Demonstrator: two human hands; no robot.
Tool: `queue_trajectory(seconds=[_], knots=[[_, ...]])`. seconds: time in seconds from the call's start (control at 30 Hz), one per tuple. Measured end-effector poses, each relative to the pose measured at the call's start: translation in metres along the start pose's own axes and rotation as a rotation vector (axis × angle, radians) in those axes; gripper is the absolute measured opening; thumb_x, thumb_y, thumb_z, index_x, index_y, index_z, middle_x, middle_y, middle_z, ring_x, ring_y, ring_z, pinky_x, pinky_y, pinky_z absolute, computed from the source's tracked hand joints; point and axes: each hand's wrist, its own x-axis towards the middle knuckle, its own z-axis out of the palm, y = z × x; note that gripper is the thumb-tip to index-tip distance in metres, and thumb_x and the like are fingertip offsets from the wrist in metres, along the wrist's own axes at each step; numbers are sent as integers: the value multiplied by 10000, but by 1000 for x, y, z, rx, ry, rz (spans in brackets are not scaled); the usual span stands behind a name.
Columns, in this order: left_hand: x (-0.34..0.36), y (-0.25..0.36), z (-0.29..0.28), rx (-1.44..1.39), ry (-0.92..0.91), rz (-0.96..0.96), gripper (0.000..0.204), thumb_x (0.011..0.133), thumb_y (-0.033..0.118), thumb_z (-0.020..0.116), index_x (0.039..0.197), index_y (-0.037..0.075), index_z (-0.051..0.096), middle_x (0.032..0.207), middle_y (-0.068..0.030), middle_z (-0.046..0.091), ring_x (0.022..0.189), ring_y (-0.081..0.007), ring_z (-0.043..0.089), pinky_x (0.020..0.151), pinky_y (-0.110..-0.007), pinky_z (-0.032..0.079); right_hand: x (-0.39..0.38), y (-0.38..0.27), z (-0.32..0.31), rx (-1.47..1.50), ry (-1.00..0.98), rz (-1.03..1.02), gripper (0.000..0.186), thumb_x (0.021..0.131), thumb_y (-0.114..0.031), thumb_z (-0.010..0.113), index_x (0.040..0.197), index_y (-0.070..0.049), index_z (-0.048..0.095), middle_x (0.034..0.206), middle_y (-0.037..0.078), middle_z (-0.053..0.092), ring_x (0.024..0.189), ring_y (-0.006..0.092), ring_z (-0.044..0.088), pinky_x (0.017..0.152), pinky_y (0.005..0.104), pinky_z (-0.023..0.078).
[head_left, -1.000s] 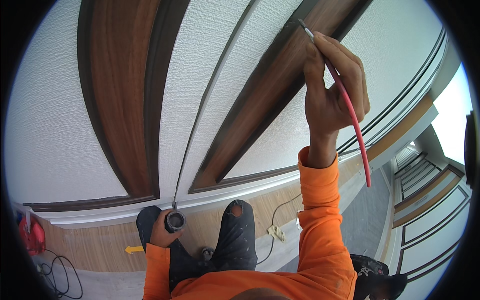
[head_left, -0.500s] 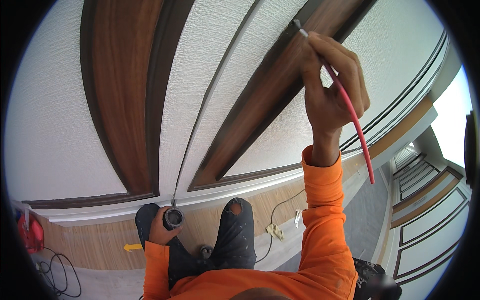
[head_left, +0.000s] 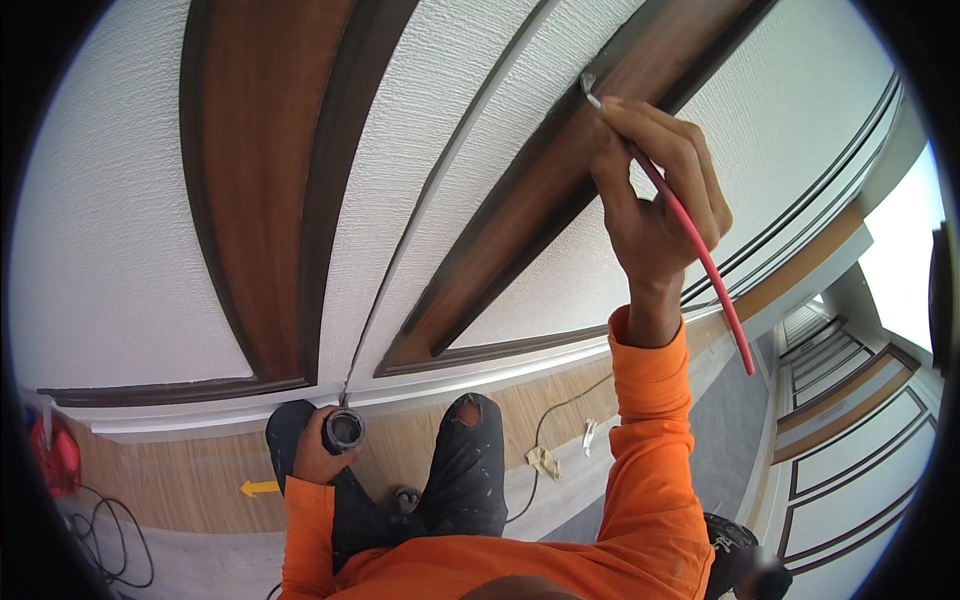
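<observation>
My right hand is closed on a long red-handled paintbrush. Its pale ferrule and bristles touch the dark edge of a wood-grain trim strip on the wall. White textured panels flank the strip, with a narrow vertical groove to its left. At the lower middle, my left hand grips a small dark-stained cup, held over my left leg near the baseboard.
A red object and looped black cable lie at lower left, near a yellow floor arrow. A crumpled cloth and another cord are right of my knee. A dark speckled object is at lower right; a panelled corridor runs along the right.
The brush tip and my right hand have moved down along the dark trim edge, slightly leftward. My left hand and the cup have shifted a little left and up in the picture.
</observation>
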Motion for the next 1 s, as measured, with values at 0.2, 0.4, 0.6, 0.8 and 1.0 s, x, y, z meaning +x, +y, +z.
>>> queue_trajectory(seconds=[0.2, 0.4, 0.6, 0.8, 1.0], knots=[[0, 2, 0, -12, -1, -9, 726, 623, 96, 912, 1263, 48, 572, 1162, -133, 680, 1108, -290, 669, 988, -382, 511, 9, 1, -7, 355, 93, 389, 191, 861, 51, 782, 1046, 42, 737, 948, 101, 757, 814, 118, 709, 746, 228, 566], [1, -1, 0, -2, 4, 36, 730, 626, 93, 915, 1266, 45, 568, 1151, -127, 675, 1091, -285, 667, 983, -382, 513, 17, 20, -5, 313, 183, 380, 194, 887, 6, 782, 1075, 33, 740, 956, 96, 762, 872, 121, 712, 788, 226, 561], [0, 2, -1, -6, 8, 31, 725, 635, 88, 911, 1271, 48, 566, 1156, -127, 674, 1092, -280, 667, 981, -382, 515, 10, 11, -11, 262, -29, 245, 167, 872, 30, 756, 1039, 33, 751, 934, 100, 760, 799, 122, 708, 724, 236, 560], [0, 3, -2, -51, -7, 7, 723, 643, 92, 902, 1278, 48, 557, 1157, -117, 673, 1098, -259, 662, 989, -375, 506, 8, 2, -15, 315, 71, 364, 203, 849, 55, 783, 1046, 30, 738, 964, 129, 753, 792, 121, 704, 698, 220, 568], [0, 0, -3, -36, -11, 12, 714, 637, 93, 903, 1267, 50, 569, 1168, -125, 673, 1110, -271, 666, 987, -380, 517, 2, -2, -8, 179, -76, 161, 177, 813, 50, 792, 977, -5, 754, 883, 97, 755, 734, 123, 712, 657, 230, 583]])
